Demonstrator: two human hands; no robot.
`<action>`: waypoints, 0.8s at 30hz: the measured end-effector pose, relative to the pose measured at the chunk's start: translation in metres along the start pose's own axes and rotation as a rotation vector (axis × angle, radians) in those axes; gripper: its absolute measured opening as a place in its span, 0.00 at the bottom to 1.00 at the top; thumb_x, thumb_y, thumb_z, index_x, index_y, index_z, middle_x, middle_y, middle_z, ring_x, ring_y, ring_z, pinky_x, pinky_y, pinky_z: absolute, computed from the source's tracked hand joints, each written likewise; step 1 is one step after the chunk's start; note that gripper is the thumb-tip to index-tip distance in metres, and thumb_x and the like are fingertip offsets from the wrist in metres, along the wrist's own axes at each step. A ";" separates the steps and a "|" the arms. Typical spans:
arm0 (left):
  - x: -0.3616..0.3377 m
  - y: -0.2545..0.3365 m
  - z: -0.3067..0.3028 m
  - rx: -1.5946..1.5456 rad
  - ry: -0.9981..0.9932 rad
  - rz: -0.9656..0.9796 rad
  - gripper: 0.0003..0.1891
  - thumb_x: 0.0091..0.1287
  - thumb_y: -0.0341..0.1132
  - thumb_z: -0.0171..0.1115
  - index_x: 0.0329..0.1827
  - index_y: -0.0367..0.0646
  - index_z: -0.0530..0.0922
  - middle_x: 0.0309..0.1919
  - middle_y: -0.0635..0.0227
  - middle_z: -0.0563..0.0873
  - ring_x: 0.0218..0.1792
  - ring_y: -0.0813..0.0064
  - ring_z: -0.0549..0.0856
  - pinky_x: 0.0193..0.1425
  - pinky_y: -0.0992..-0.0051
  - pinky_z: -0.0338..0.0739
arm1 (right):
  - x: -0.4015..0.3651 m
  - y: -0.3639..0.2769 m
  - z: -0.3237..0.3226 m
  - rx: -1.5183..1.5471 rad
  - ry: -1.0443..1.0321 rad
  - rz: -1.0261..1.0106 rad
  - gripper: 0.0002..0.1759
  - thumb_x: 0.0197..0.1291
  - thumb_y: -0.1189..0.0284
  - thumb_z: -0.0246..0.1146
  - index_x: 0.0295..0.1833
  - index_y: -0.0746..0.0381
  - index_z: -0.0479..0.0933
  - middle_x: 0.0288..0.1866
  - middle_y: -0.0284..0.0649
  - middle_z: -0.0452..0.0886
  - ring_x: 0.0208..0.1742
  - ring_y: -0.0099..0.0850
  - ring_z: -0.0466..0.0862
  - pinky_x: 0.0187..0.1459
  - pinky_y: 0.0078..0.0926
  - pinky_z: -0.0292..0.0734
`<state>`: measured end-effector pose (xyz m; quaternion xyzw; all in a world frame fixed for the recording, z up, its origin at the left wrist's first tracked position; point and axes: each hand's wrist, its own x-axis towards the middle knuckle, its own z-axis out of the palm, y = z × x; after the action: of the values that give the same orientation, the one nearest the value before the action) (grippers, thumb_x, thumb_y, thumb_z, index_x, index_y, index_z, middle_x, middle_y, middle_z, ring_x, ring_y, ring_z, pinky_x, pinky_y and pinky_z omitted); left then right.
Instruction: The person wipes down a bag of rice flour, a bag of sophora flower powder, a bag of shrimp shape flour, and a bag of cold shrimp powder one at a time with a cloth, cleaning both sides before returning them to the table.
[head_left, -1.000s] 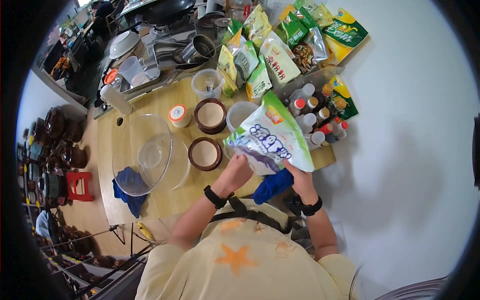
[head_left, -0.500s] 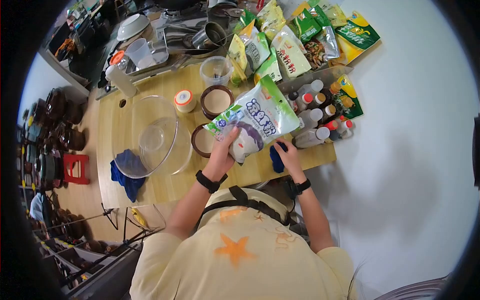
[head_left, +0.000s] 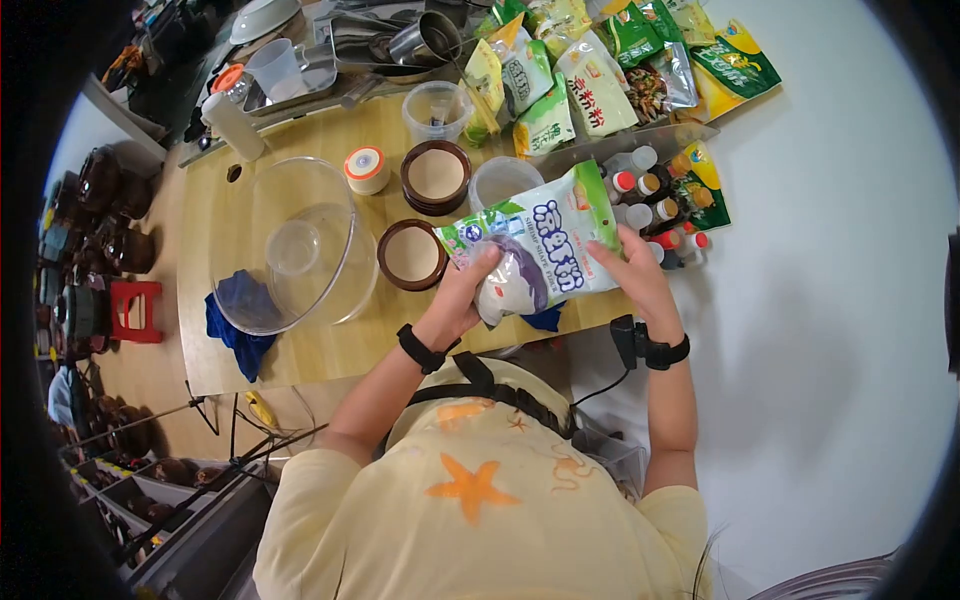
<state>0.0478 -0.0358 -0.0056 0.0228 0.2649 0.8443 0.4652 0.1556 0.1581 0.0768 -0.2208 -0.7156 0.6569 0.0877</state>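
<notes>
Head view — both hands grip the green-and-white packet at its ends, above the wooden table.

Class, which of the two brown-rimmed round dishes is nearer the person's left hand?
The lower dish in the picture, beside the packet that the left hand grips; the other dish sits farther off, above it in view.

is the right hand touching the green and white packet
Touching. The head view shows the right hand gripping one end of the packet, its thumb on the printed front.
</notes>
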 end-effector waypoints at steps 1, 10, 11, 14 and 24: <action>-0.003 0.004 0.005 -0.067 0.010 -0.054 0.23 0.61 0.32 0.64 0.57 0.40 0.67 0.49 0.66 0.78 0.49 0.71 0.80 0.54 0.67 0.77 | 0.001 -0.005 -0.001 -0.074 -0.001 0.007 0.18 0.61 0.68 0.60 0.53 0.66 0.73 0.44 0.35 0.80 0.41 0.19 0.78 0.44 0.19 0.72; -0.003 0.007 0.016 0.122 -0.147 -0.079 0.38 0.50 0.18 0.67 0.65 0.43 0.60 0.57 0.67 0.73 0.58 0.72 0.74 0.63 0.69 0.69 | 0.019 -0.051 -0.019 -0.423 0.056 -0.078 0.14 0.57 0.70 0.63 0.45 0.68 0.78 0.34 0.37 0.82 0.34 0.20 0.79 0.38 0.20 0.73; 0.000 0.009 0.020 0.135 -0.164 -0.075 0.39 0.51 0.19 0.68 0.66 0.43 0.59 0.57 0.66 0.72 0.58 0.72 0.74 0.62 0.69 0.70 | 0.019 -0.064 -0.020 -0.422 0.044 -0.065 0.14 0.57 0.70 0.63 0.45 0.68 0.78 0.34 0.37 0.82 0.34 0.20 0.79 0.37 0.20 0.73; 0.008 0.010 0.020 0.241 -0.114 -0.044 0.38 0.55 0.25 0.67 0.67 0.42 0.54 0.52 0.63 0.76 0.54 0.70 0.77 0.52 0.70 0.78 | 0.020 -0.106 -0.017 -0.513 0.041 -0.095 0.13 0.58 0.69 0.63 0.45 0.68 0.78 0.33 0.37 0.82 0.32 0.20 0.79 0.36 0.20 0.73; 0.006 0.019 -0.002 0.191 -0.144 0.010 0.23 0.64 0.24 0.57 0.61 0.42 0.60 0.42 0.62 0.79 0.47 0.65 0.81 0.52 0.65 0.78 | 0.061 -0.229 -0.052 -1.001 0.376 -0.505 0.12 0.59 0.70 0.61 0.42 0.69 0.77 0.31 0.41 0.81 0.30 0.22 0.76 0.36 0.23 0.72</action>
<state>0.0289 -0.0400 0.0003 0.1289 0.3101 0.8137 0.4744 0.0772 0.2217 0.2971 -0.1707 -0.9410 0.1478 0.2520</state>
